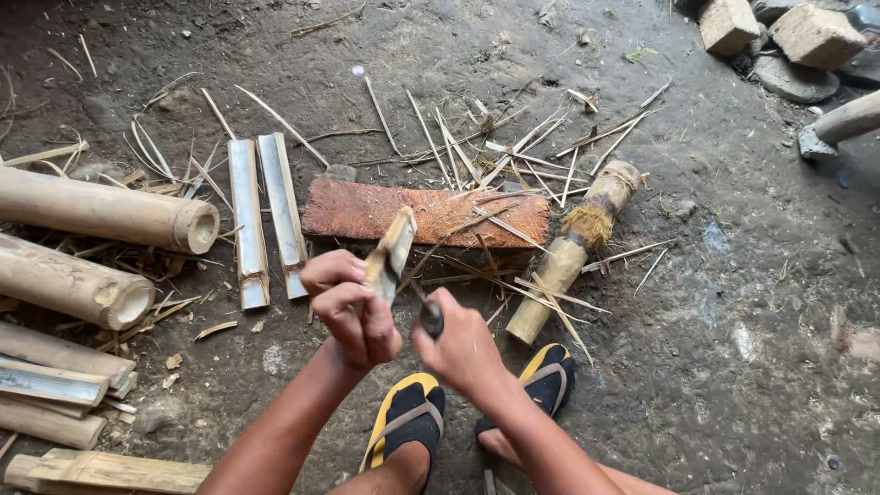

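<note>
Bamboo strip, pale and split, gripped upright in the clenched left hand, upper end tilted toward the far side over the plank. Just right of it, right hand closed around the dark handle of a knife, blade angled up against the strip's lower part. Both forearms reaching in from the near edge, above feet in black-and-yellow sandals planted on the dirt floor.

Directly beyond the hands, reddish-brown wooden plank lying flat across the ground, littered with thin slivers. Right of that, short bamboo section with a frayed, fibrous band around its middle, lying at a slant. Left of the plank, two flat split slats side by side, pale inner faces up. Farther left, round bamboo poles stacked with hollow cut ends facing right. Far right corner, rough stone blocks. Splinters and shavings scattered all around.
</note>
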